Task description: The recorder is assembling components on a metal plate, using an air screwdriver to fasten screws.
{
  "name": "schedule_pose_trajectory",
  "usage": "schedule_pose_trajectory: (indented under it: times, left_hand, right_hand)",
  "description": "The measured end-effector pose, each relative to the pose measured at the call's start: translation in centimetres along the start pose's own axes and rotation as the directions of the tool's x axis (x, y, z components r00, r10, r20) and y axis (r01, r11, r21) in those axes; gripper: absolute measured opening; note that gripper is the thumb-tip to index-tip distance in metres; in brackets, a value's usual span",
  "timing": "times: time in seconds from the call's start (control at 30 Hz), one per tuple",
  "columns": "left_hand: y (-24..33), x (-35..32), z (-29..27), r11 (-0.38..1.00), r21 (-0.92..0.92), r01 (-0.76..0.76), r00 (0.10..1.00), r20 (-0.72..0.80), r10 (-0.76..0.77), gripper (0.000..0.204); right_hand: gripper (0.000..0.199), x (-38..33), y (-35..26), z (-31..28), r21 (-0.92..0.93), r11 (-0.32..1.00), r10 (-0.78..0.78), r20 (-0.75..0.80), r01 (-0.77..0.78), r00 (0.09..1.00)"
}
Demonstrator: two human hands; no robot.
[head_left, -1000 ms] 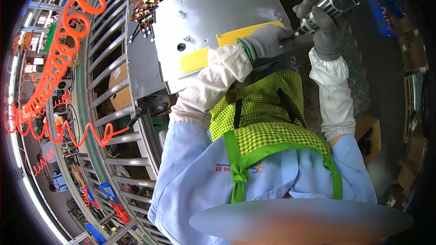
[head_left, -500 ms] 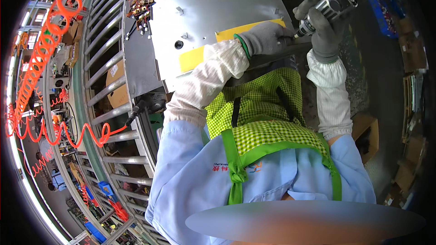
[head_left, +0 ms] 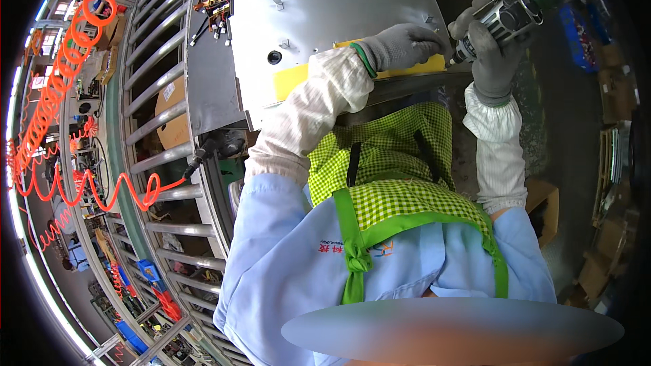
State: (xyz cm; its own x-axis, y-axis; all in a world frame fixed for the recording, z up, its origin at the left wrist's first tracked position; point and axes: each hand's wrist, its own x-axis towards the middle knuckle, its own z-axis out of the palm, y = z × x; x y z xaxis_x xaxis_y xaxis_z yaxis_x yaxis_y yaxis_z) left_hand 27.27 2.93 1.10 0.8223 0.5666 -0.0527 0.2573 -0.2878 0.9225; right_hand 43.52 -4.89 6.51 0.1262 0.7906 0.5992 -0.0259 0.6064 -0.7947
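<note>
Gloved left hand [head_left: 400,47] has shifted since the earlier frame: its fingers, then at the driver's tip, now lie farther up, across the yellow strip [head_left: 427,66], with more yellow showing below them. Metalwork and driver both sit slightly lower on my feed.

Nearest my camera: light-blue shirt [head_left: 281,257], green checked apron [head_left: 380,146], white sleeve covers [head_left: 295,122] on both forearms.

Beyond these, the hands, both in grey gloves. Left: palm down, fingers loosely bent; I cannot tell whether anything is pinched beneath. Right hand [head_left: 494,57]: closed around a silver-and-black power driver [head_left: 508,17], bit pointing down-left, its tip by the near right corner of the sheet-metal panel [head_left: 339,0]. Contact there, I cannot tell.

Panel lies flat in front of the wearer: pale grey, small upright tabs, dark round holes, yellow along its near edge. Left of it, a dark grey sheet [head_left: 213,88]; past that, a heap of wire connectors [head_left: 217,0].

Farther out, left: roller conveyor [head_left: 176,228], then orange coiled hose [head_left: 37,118]. Right side: open cardboard box [head_left: 553,213] and, farther up, a blue bin [head_left: 580,44] of small pieces.
</note>
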Motion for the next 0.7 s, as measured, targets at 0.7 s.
schedule_pose_trajectory:
  times: [0.7]
  left_hand:
    - [2.9,-4.9,-2.2,0.847,-0.531,-0.033,0.991,-0.13,-0.043,0.039]
  right_hand:
    - [0.035,4.0,-3.5,1.2,0.051,0.984,-0.178,0.13,0.172,0.975]
